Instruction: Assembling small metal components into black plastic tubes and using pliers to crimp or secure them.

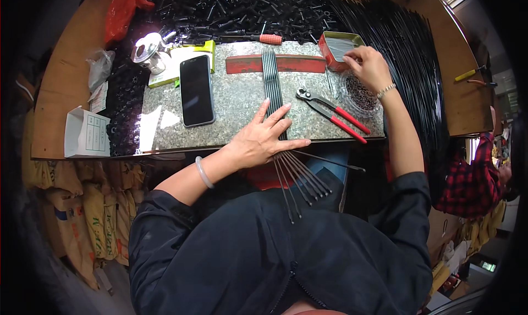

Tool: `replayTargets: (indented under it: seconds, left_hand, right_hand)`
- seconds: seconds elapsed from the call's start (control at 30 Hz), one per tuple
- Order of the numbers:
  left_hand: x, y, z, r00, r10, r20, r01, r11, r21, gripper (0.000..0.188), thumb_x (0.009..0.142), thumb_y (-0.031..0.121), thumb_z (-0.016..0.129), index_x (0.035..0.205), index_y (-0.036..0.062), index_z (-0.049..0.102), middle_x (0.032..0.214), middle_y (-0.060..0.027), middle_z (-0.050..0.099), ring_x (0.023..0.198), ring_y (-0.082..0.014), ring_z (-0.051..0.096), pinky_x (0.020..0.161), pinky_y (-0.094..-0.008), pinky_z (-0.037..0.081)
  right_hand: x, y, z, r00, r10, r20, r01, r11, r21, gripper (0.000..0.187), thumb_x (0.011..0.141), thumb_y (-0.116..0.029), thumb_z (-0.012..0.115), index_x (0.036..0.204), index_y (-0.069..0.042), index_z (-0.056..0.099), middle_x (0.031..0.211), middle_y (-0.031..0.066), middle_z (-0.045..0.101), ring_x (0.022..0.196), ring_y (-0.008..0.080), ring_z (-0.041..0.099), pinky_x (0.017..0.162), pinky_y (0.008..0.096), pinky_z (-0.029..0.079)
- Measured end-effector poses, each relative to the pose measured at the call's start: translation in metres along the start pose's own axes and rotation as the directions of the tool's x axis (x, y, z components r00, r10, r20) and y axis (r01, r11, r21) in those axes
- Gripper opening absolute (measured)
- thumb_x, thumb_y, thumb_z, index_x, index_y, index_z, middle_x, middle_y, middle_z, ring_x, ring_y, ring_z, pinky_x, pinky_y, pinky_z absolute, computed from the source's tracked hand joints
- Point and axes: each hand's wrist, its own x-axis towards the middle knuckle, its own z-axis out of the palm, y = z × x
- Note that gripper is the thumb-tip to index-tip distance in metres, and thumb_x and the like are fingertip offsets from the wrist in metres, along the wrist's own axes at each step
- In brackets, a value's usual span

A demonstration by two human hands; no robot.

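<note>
My left hand (258,142) lies over a row of thin black rods (271,87) at the table's front edge, fingers spread and stretched out. Below it the rods fan out past the edge toward me, with small knobs at their ends. Their far ends cross a worn red strip (302,64). My right hand (369,67) is at the rim of a red tin (325,54) holding thin pale wires or pins, thumb and fingertips pinched together. What the pinch holds, if anything, cannot be made out. Just under this hand is a clear dish (360,95) of small dark rings.
Pliers (335,114) with red handles rest right of the rods. A phone (197,92) lies left, near a shiny metal cup (151,54). Black parts (231,10) heap along the back; long black rods (407,62) pile up right. A white box (88,133) stands front left.
</note>
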Motion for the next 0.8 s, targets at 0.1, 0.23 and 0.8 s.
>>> replayTargets:
  seconds: [0.1,0.23,0.8]
  left_hand:
    - [0.003,0.002,-0.01,0.999,-0.043,0.014,0.044,0.998,-0.048,0.065,0.075,0.02,0.06,0.132,0.0436,0.04,0.117,-0.0136,0.045,0.128,-0.0384,0.03,0.102,-0.0632,0.023]
    - [0.0,0.0,-0.004,1.0,-0.028,0.003,0.029,1.0,-0.009,0.064,0.076,0.021,0.06,0.132,0.0448,0.039,0.118,-0.0141,0.045,0.128,-0.0392,0.03,0.101,-0.0635,0.023]
    - [0.003,0.003,-0.012,0.998,-0.044,0.041,0.047,0.997,-0.058,0.067,0.075,0.017,0.06,0.131,0.0472,0.039,0.138,-0.0164,0.035,0.128,-0.0478,0.028,0.099,-0.0653,0.026]
  right_hand:
    - [0.026,0.022,0.023,0.999,-0.041,0.0,0.041,0.986,-0.159,0.02,0.077,-0.019,0.067,0.087,-0.001,0.068,0.081,0.0142,0.066,0.071,0.0253,0.064,0.066,0.0339,0.051]
    - [0.04,0.018,0.026,0.97,0.164,0.179,-0.177,0.982,0.058,0.017,0.076,-0.016,0.066,0.086,-0.002,0.068,0.081,0.015,0.063,0.076,0.0286,0.061,0.07,0.0357,0.049]
    - [0.045,0.031,0.03,0.99,-0.112,0.091,0.117,0.992,-0.046,0.012,0.075,-0.011,0.065,0.08,0.0,0.063,0.079,0.0131,0.061,0.083,0.0301,0.057,0.076,0.037,0.046]
